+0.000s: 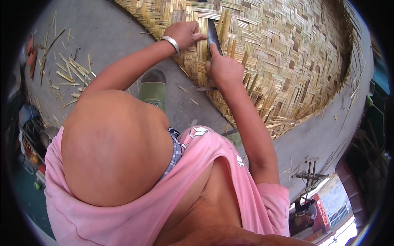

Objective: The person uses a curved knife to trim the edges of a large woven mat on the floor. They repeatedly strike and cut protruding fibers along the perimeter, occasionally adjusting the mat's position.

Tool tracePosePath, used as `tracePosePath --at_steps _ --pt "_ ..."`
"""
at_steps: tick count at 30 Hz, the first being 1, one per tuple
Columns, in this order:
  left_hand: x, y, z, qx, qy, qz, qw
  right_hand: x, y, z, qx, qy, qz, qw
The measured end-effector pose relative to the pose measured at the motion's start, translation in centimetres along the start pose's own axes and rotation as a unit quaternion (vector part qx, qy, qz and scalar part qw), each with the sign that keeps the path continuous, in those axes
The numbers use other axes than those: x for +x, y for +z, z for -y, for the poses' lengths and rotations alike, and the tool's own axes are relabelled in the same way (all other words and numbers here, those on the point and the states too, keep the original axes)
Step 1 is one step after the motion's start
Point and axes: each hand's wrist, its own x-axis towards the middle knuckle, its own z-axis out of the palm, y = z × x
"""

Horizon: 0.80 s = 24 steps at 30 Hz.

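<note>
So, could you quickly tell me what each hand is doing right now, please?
Left hand: closed, gripping the woven bamboo mat at its edge.
Right hand: closed on a knife, forefinger along the blade.

Woven basket (287,53) shows dry, straw-coloured bamboo strips, matt and rough, with frayed ends along its rim. The knife blade (213,35) is dark, dull metal. A polished silver metal bracelet (170,42) gleams. The floor (102,28) is grey concrete, matt and gritty, with bamboo slivers (67,69) near its left edge.
</note>
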Motion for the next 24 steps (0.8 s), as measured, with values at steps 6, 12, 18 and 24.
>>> tracePosePath --at_steps 6,12,18,24 --pt "0.6 1.7 1.5 0.004 0.03 -0.046 0.998 -8.6 -5.2 -3.7 -0.032 -0.026 0.147 0.988" --pt "1.4 1.2 1.4 -0.138 0.024 -0.051 0.989 -14.4 -11.0 -10.8 0.336 0.012 0.23 0.913" --pt "0.5 1.3 -1.5 -0.579 -0.053 0.229 0.781 -14.9 -11.1 -9.2 0.553 0.111 0.232 0.792" --pt "0.0 0.8 -2.9 -0.468 -0.129 0.195 0.852 -13.2 -6.0 -7.6 0.579 -0.023 0.243 0.778"
